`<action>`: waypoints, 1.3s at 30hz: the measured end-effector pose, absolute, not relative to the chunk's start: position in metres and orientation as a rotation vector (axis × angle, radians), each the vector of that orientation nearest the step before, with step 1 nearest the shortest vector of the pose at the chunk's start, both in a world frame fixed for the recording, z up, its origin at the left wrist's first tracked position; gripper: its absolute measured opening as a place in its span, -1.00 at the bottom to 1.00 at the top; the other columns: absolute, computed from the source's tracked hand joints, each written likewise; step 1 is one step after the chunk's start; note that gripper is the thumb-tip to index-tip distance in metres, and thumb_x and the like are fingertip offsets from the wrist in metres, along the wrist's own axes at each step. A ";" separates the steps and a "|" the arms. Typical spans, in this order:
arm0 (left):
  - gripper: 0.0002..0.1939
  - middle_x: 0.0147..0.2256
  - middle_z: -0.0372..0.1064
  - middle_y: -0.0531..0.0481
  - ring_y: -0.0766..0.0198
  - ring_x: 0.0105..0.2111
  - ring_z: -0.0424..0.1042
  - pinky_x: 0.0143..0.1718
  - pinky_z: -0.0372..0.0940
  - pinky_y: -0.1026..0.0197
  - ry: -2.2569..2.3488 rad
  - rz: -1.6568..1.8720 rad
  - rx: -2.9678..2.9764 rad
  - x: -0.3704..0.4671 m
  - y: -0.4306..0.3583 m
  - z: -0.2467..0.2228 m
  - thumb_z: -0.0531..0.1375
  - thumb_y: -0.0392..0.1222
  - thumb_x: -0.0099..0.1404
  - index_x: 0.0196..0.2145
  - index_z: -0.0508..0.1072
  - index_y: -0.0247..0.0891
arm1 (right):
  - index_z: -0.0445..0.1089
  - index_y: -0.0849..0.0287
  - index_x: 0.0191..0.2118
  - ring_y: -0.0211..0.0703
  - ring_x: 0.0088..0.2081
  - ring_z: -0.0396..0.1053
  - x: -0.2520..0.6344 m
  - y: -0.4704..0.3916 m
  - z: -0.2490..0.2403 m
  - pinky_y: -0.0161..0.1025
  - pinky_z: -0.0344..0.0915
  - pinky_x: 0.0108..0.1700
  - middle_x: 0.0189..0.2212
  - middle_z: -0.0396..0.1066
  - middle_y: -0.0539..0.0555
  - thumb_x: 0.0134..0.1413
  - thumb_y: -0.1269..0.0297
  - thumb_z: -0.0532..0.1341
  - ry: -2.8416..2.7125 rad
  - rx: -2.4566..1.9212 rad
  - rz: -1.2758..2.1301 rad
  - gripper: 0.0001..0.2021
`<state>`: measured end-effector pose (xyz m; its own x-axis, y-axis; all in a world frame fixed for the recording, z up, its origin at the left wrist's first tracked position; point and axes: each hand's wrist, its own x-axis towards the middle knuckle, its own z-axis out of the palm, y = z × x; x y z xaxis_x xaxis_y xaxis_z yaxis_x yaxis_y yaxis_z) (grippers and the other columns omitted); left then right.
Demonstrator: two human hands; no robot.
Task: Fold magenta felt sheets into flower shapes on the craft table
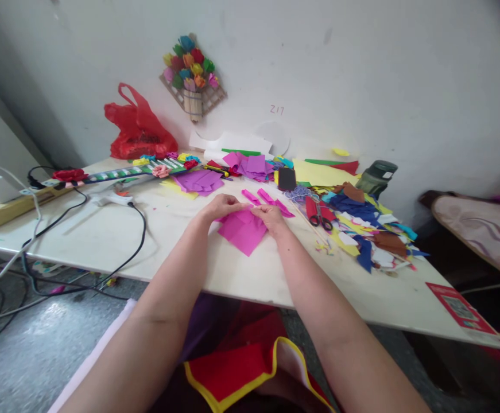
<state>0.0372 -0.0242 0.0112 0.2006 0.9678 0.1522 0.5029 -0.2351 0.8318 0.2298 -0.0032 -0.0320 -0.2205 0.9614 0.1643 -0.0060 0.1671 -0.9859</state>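
Note:
Between my hands, over the front middle of the white table, is a magenta crepe paper square with one corner pointing toward me. My left hand pinches its far left edge. On the far right edge, my right hand is closed with thumb and fingers together. The far edge looks folded or rolled, partly hidden by my fingers. Just beyond my hands lie several narrow folded magenta paper strips. Purple paper sheets are stacked farther back to the left.
Scissors and a heap of paper scraps lie to the right, near a dark green bottle. A phone rests behind my hands. At left are a corded glue gun, a power strip and a red bag.

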 end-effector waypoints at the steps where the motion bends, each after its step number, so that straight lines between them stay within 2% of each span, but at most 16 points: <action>1: -0.54 -0.67 0.18 0.10 0.44 -0.64 0.10 -0.62 -0.04 0.32 1.373 0.897 1.859 0.041 -0.024 0.011 0.30 0.18 -0.09 -0.58 0.40 -0.34 | 0.41 0.15 -0.56 -0.15 -0.45 0.29 0.230 -0.004 -0.032 -0.22 0.22 -0.40 -0.64 0.32 0.01 -0.26 0.10 0.36 -1.487 -0.991 1.208 -0.76; 3: -0.54 -0.70 0.09 0.13 0.46 -0.65 0.03 -0.63 -0.08 0.32 1.347 0.837 1.901 0.048 -0.024 0.010 0.30 0.18 -0.08 -0.64 0.35 -0.33 | 0.42 0.14 -0.56 -0.17 -0.47 0.27 0.230 -0.006 -0.031 -0.22 0.21 -0.40 -0.65 0.29 -0.01 -0.24 0.07 0.34 -1.548 -1.005 1.158 -0.76; 5: -0.54 -0.69 0.08 0.14 0.46 -0.64 0.03 -0.63 -0.08 0.32 1.312 0.859 1.899 0.050 -0.024 0.010 0.29 0.17 -0.07 -0.64 0.32 -0.32 | 0.42 0.14 -0.55 -0.16 -0.45 0.28 0.230 -0.007 -0.030 -0.21 0.21 -0.38 -0.65 0.29 -0.01 -0.23 0.05 0.33 -1.552 -1.002 1.160 -0.74; 13: -0.56 -0.62 0.21 0.09 0.42 -0.58 0.14 -0.57 0.02 0.32 1.314 1.028 1.800 0.048 -0.026 0.012 0.29 0.15 -0.06 -0.58 0.34 -0.32 | 0.43 0.16 -0.38 -0.08 -0.35 0.37 0.230 -0.006 -0.028 -0.14 0.28 -0.26 -0.49 0.41 0.05 -0.27 -0.01 0.33 -1.339 -0.922 1.270 -0.64; 19: -0.54 -0.59 0.24 0.09 0.43 -0.58 0.15 -0.57 0.05 0.33 1.364 1.101 1.647 0.052 -0.025 0.009 0.32 0.16 -0.10 -0.54 0.35 -0.33 | 0.42 0.16 -0.36 -0.05 -0.35 0.41 0.231 -0.003 -0.027 -0.13 0.34 -0.31 -0.43 0.48 0.09 -0.34 0.02 0.37 -1.164 -0.861 1.368 -0.61; 22: -0.55 -0.60 0.22 0.10 0.43 -0.58 0.13 -0.59 0.01 0.34 1.399 1.197 1.622 0.052 -0.020 0.007 0.31 0.17 -0.08 -0.54 0.33 -0.31 | 0.41 0.15 -0.38 -0.02 -0.31 0.44 0.231 -0.006 -0.023 -0.10 0.37 -0.27 -0.40 0.50 0.10 -0.36 0.00 0.38 -1.159 -0.838 1.401 -0.61; 27: -0.55 -0.60 0.20 0.09 0.40 -0.56 0.12 -0.57 0.00 0.32 1.465 1.291 1.712 0.052 -0.015 0.003 0.23 0.20 0.00 -0.55 0.31 -0.29 | 0.42 0.16 -0.40 0.01 -0.29 0.45 0.226 -0.011 -0.021 -0.06 0.39 -0.20 -0.44 0.49 0.10 -0.43 0.04 0.42 -1.200 -0.817 1.489 -0.60; 32: -0.54 -0.60 0.18 0.10 0.40 -0.57 0.12 -0.55 0.00 0.31 1.395 1.242 1.761 0.051 -0.016 -0.001 0.22 0.22 0.01 -0.54 0.30 -0.28 | 0.44 0.18 -0.41 -0.05 -0.36 0.43 0.224 -0.006 -0.028 -0.07 0.37 -0.22 -0.48 0.47 0.06 -0.52 0.05 0.44 -1.202 -0.914 1.368 -0.56; 39: -0.54 -0.63 0.14 0.11 0.42 -0.61 0.07 -0.58 -0.06 0.31 1.269 1.162 1.710 0.051 -0.019 0.000 0.22 0.21 0.02 -0.55 0.34 -0.32 | 0.46 0.17 -0.46 -0.08 -0.38 0.38 0.227 -0.005 -0.029 -0.11 0.32 -0.27 -0.50 0.44 0.05 -0.47 0.08 0.44 -1.307 -0.911 1.344 -0.64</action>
